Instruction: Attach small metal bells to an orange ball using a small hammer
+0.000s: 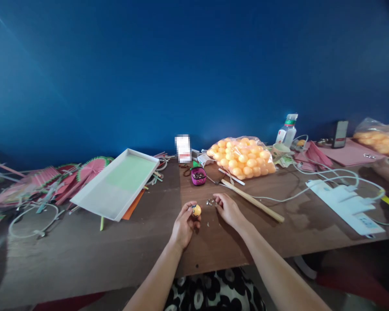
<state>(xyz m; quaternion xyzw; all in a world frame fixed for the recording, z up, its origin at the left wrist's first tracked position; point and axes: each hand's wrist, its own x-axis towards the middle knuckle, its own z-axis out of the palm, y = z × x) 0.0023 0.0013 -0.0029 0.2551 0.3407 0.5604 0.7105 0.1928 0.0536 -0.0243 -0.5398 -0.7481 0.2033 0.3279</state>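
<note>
My left hand (183,226) is closed around a small yellow-orange ball (196,210) with dark markings on its side, held just above the brown table (210,250). To its right, my right hand (228,210) reaches down to a few small shiny metal pieces (210,202) on the tabletop. Its thumb and fingertips are drawn together beside them; whatever they pinch is too small to make out. Behind both hands stands a small purple container (198,177) with dark little pieces inside.
A bag of orange balls (241,157) and a wooden stick (253,201) lie beyond my right hand. Farther right are a white power strip (346,207) with cables and a bottle (287,131). On the left, a white tray (99,201) tilts beside pink paper fans (92,168).
</note>
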